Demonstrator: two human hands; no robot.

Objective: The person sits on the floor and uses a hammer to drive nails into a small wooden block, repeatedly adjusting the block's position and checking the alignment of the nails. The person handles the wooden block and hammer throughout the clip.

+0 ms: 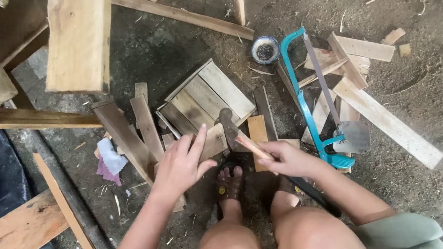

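My right hand (285,159) grips the wooden handle of a hammer (230,129), whose dark metal head rests on a small wooden panel made of slats (207,97) lying on the dirt floor. My left hand (180,165) presses down on the near corner of that panel, index finger stretched toward the hammer head. My sandalled feet (228,183) are planted just below the panel, and my bare knees fill the bottom of the view.
A teal-framed hacksaw (307,98) lies to the right beside a metal trowel blade (353,137) and loose wood offcuts (360,49). A small round tin of nails (265,50) sits behind the panel. Planks (78,41) and a cloth scrap (110,158) lie left.
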